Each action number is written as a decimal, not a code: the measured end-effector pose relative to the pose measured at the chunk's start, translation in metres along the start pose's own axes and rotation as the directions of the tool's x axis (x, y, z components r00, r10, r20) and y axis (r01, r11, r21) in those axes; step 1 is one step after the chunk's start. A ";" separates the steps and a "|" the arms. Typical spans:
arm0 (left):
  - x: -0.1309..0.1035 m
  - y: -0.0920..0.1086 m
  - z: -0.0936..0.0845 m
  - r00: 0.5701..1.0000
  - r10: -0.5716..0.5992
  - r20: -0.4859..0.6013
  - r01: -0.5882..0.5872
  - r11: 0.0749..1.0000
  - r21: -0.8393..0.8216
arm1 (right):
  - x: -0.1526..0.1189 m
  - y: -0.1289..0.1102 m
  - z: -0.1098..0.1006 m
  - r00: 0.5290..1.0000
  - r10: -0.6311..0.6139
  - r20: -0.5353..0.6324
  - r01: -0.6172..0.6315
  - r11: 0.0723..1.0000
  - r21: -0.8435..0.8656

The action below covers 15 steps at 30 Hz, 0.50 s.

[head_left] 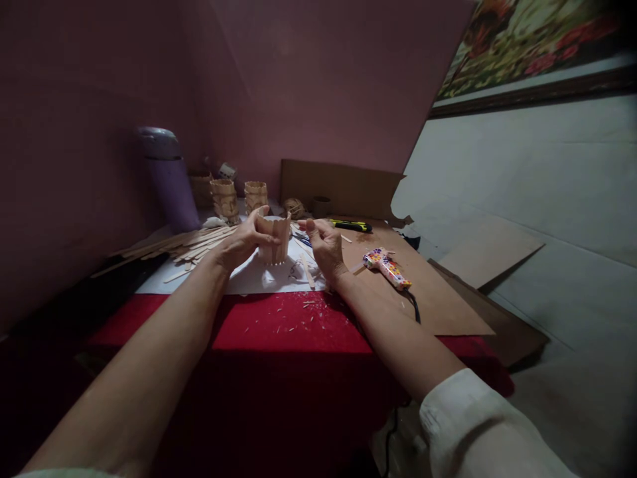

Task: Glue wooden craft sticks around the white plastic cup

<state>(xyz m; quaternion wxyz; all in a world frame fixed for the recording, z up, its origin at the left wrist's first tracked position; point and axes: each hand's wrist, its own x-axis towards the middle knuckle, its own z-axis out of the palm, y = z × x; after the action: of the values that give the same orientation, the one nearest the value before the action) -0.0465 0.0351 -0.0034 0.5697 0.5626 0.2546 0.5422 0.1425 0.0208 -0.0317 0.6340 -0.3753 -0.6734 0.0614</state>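
My left hand (pixel 249 238) is wrapped around a small cup made of wooden craft sticks (pixel 275 249), thumb on its near side and fingers by the rim. The cup stands upright at the middle of the white sheet (pixel 249 284). Just to its right, my right hand (pixel 324 245) is curled, thumb raised and fingertips pointing toward the cup. Whether anything small is in those fingers is hidden. Loose craft sticks (pixel 206 240) lie in a pile left of the cup, and a single stick (pixel 307 271) rests below my right hand.
A patterned glue gun (pixel 387 267) lies on cardboard (pixel 423 302) at right, near a yellow-black cutter knife (pixel 351 226). Behind are two stick cups (pixel 225 200), twine (pixel 294 209) and a purple bottle (pixel 172 186). Wood scraps litter the red cloth (pixel 239 335).
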 end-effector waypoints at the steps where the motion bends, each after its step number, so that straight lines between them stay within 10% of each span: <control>1: 0.000 0.001 0.000 1.000 -0.014 0.010 0.014 1.000 0.001 | 0.000 0.000 0.000 1.000 0.000 0.000 0.000 1.000 0.003; 15: -0.003 0.009 -0.004 0.993 -0.120 0.013 0.119 0.993 0.020 | -0.001 -0.001 0.000 1.000 0.001 -0.011 -0.001 1.000 0.015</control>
<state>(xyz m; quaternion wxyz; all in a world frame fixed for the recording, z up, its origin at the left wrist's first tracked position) -0.0538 0.0313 0.0034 0.5977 0.5556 0.2888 0.5007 0.1417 0.0199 -0.0319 0.6405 -0.3711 -0.6692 0.0650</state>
